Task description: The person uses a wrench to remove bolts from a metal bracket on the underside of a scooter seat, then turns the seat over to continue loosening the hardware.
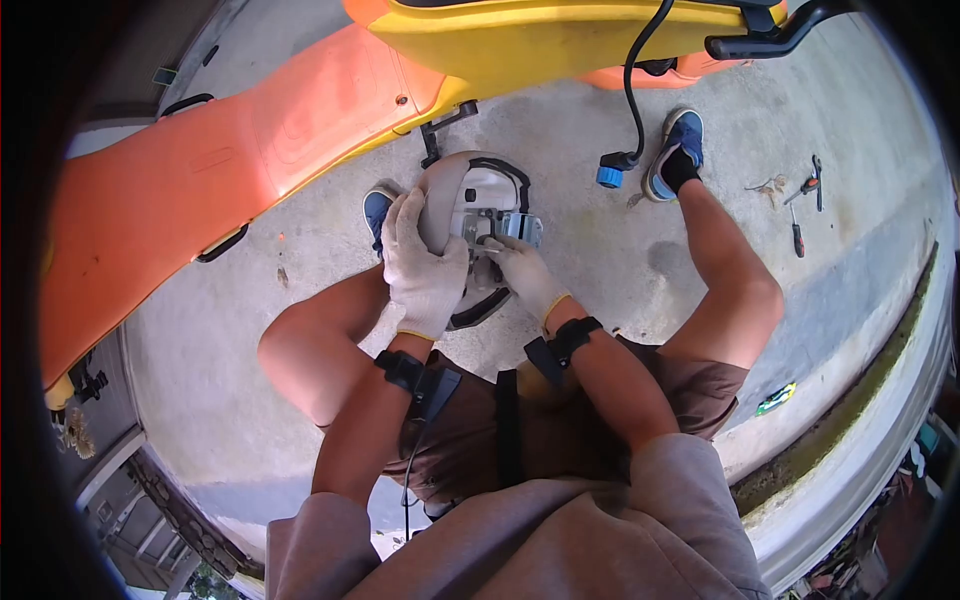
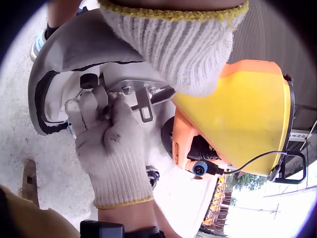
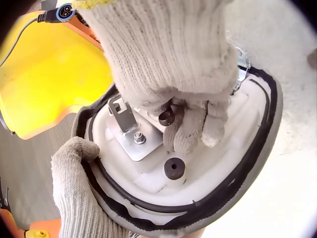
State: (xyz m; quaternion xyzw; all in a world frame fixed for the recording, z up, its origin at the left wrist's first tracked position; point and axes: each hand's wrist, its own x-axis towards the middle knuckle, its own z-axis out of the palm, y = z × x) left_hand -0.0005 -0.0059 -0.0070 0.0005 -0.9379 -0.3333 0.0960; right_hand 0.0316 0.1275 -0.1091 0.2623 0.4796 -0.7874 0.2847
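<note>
An upturned padded seat (image 1: pixel 441 200) with a grey cover and white underside (image 3: pixel 148 191) is held between the person's knees. The left hand (image 1: pixel 424 268), in a white knit glove, grips the seat's edge, its thumb over the rim in the right wrist view. The gloved right hand (image 1: pixel 527 280) pinches a small black round piece (image 3: pixel 166 117) close over the underside; the rest of that piece is hidden by the fingers. Beside those fingers stands a bolted metal bracket (image 3: pixel 124 121) with a slotted upright tab. A black rubber bumper (image 3: pixel 174 168) sits on the underside nearby.
An orange and yellow vehicle body (image 1: pixel 250 140) stretches across in front. A black cable with a blue connector (image 1: pixel 610 177) hangs from it. Several hand tools, including a screwdriver (image 1: pixel 798 238), lie on the concrete floor at right. A kerb (image 1: pixel 850 430) runs along the right side.
</note>
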